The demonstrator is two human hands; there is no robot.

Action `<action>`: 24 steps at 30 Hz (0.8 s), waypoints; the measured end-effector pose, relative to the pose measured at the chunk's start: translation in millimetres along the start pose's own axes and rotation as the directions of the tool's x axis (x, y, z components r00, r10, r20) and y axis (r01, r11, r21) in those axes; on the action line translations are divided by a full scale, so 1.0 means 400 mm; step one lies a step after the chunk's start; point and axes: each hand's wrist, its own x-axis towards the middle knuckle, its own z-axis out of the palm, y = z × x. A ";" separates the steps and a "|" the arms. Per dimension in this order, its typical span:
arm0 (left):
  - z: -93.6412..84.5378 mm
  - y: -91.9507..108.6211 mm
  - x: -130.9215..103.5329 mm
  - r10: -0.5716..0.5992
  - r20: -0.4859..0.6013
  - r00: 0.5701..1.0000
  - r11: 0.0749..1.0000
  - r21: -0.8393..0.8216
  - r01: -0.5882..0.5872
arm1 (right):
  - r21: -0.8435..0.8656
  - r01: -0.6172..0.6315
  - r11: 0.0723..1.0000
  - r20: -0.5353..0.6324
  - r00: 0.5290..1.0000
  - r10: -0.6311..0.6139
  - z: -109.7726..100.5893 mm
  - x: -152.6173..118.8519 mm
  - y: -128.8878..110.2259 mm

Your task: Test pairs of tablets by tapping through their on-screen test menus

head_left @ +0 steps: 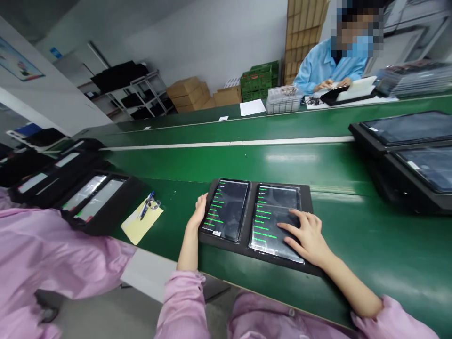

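In front of me a black foam tray (247, 249) holds two tablets side by side. Both the left tablet (228, 209) and the right tablet (271, 230) show lines of mostly green text on dark screens. My left hand (199, 213) grips the tray's left edge, its fingers partly hidden. Over the right tablet, my right hand (309, 238) is open with fingers spread, fingertips at the screen; exact contact is hard to tell. A clear film seems to cover that screen.
Left of the tray, pens (146, 205) lie on a yellow paper pad (141, 225). More black trays (127, 188) with tablets stand at left, beside a person's pink sleeve (70, 249). Stacked trays (384, 174) rise at right. Across the green bench (212, 162) sits a co-worker in blue (314, 66).
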 end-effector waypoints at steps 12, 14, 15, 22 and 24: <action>0.099 0.019 -0.190 -0.055 0.045 0.997 0.988 0.146 0.048 | 0.212 -0.144 0.967 -0.216 0.958 0.190 -0.088 -0.192 0.068; 0.104 0.028 -0.190 -0.069 0.042 0.997 0.984 0.168 0.061 | 0.226 -0.158 0.961 -0.249 0.945 0.214 -0.089 -0.197 0.077; 0.106 0.032 -0.187 -0.074 0.040 0.996 0.982 0.176 0.066 | 0.227 -0.163 0.960 -0.252 0.942 0.220 -0.088 -0.197 0.083; 0.100 0.018 -0.198 -0.085 0.051 0.995 0.986 0.149 0.077 | 0.188 -0.131 0.973 -0.243 0.954 0.176 -0.090 -0.181 0.096; 0.094 0.010 -0.200 -0.089 0.053 0.995 0.986 0.149 0.080 | 0.142 -0.098 0.985 -0.167 0.979 0.121 -0.097 -0.162 0.080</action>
